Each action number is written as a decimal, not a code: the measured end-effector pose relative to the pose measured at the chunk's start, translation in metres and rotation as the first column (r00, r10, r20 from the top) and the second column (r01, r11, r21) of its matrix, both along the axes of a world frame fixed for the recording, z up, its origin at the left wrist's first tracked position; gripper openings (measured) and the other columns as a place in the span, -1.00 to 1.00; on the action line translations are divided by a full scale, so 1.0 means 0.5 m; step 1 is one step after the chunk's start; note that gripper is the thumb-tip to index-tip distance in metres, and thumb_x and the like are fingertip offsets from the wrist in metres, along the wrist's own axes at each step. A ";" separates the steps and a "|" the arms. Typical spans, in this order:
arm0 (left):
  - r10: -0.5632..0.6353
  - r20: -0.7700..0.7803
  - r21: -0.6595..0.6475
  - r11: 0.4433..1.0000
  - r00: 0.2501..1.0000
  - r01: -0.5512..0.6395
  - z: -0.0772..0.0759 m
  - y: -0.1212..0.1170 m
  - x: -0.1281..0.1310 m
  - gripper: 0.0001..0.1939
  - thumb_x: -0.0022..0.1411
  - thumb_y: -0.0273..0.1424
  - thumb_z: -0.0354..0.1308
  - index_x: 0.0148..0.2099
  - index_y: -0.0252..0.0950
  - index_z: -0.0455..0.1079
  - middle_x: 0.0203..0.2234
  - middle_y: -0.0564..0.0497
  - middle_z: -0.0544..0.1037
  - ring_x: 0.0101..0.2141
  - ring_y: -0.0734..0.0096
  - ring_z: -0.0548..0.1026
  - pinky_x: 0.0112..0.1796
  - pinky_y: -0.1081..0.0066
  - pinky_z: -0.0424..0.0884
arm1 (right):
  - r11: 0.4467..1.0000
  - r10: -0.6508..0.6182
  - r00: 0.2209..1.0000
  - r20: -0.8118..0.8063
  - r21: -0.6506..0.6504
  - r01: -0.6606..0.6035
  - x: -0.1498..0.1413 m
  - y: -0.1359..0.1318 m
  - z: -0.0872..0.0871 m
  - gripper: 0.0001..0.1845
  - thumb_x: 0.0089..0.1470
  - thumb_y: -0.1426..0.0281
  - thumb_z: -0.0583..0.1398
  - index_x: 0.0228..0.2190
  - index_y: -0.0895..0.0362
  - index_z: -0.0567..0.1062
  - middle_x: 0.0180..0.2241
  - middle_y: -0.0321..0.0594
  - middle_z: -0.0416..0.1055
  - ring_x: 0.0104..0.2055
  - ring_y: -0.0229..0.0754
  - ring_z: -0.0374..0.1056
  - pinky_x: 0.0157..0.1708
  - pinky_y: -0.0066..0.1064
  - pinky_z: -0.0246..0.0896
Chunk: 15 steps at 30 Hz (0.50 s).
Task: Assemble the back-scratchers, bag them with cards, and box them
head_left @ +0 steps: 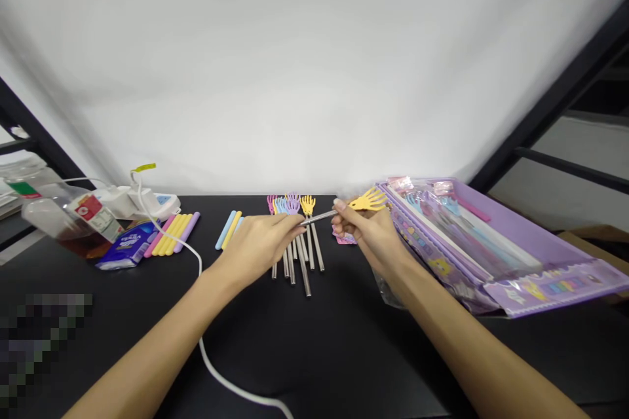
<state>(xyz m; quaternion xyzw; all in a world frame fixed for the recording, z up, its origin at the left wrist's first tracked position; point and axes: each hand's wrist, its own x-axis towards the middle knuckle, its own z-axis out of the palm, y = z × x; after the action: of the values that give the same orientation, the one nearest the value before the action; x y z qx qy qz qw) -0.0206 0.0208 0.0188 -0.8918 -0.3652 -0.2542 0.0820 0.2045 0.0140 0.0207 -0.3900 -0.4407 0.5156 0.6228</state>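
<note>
Above the black bench (319, 347), the person's left hand (258, 242) and right hand (373, 236) both pinch a back scratcher (362, 202); probably light, it is best gripped along its likely stiff, slick metal rod (322, 217), sparing the thin yellow prongs (377, 197).

Lighting: bright, diffuse; source outside view. Far: smooth white backdrop (289, 91), palest mid-height, soft grey shading toward top and sides. Glare: thin highlights on straight silver metal rods (304, 268); patchy reflections on clear plastic wrapping (491, 252), right. Edges: wide-angle stretching, black straight frame bars (555, 101) softly rendered. Near left: coarse square pixelation (39, 347), detail hidden.
</note>
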 end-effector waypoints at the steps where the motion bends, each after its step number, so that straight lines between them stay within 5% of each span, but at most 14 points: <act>1: 0.006 0.007 0.014 1.000 1.000 -0.006 0.003 0.007 -0.009 -0.65 0.51 -0.23 -0.10 -0.01 -0.28 0.46 -0.25 -0.06 0.66 -0.31 0.28 0.62 -0.32 0.38 0.40 | 0.999 -0.048 0.999 -0.013 0.010 0.049 0.009 0.003 0.005 -0.61 -0.23 0.24 0.52 -0.48 0.18 0.50 -0.59 -0.29 0.46 -0.59 -0.32 0.34 -0.58 -0.49 0.26; 4: 0.051 0.002 0.068 0.996 0.999 -0.051 0.010 0.022 -0.036 -0.72 0.46 -0.25 0.01 -0.08 -0.28 0.49 -0.27 -0.05 0.66 -0.31 0.25 0.62 -0.30 0.36 0.41 | 0.987 -0.152 0.986 -0.075 0.031 0.155 0.026 0.010 0.012 -0.60 -0.31 0.28 0.55 -0.52 0.19 0.49 -0.61 -0.30 0.44 -0.60 -0.36 0.31 -0.61 -0.54 0.21; 10: 0.064 -0.119 0.222 0.974 0.991 -0.036 0.000 0.020 -0.031 -0.72 0.46 -0.32 -0.01 -0.03 -0.30 0.50 -0.38 -0.03 0.65 -0.43 0.27 0.57 -0.38 0.34 0.38 | 1.000 0.004 0.997 -0.072 0.029 -0.002 -0.004 -0.004 0.001 -0.63 -0.21 0.25 0.51 -0.48 0.18 0.51 -0.57 -0.29 0.46 -0.57 -0.34 0.34 -0.57 -0.51 0.26; 15: 0.093 0.003 0.376 0.922 0.996 -0.087 0.004 0.036 -0.051 -0.81 0.40 -0.36 0.11 -0.09 -0.27 0.53 -0.41 0.01 0.67 -0.46 0.30 0.59 -0.42 0.38 0.36 | 0.983 -0.172 0.969 -0.178 0.035 0.181 0.018 0.009 0.008 -0.56 -0.42 0.30 0.58 -0.51 0.20 0.54 -0.59 -0.32 0.44 -0.56 -0.39 0.31 -0.62 -0.58 0.20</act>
<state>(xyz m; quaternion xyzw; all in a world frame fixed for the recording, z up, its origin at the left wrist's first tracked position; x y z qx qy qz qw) -0.0463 0.0386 0.0211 -0.8438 -0.3495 -0.3089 0.2655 0.2136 0.0187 0.0248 -0.3648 -0.3612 0.4790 0.7121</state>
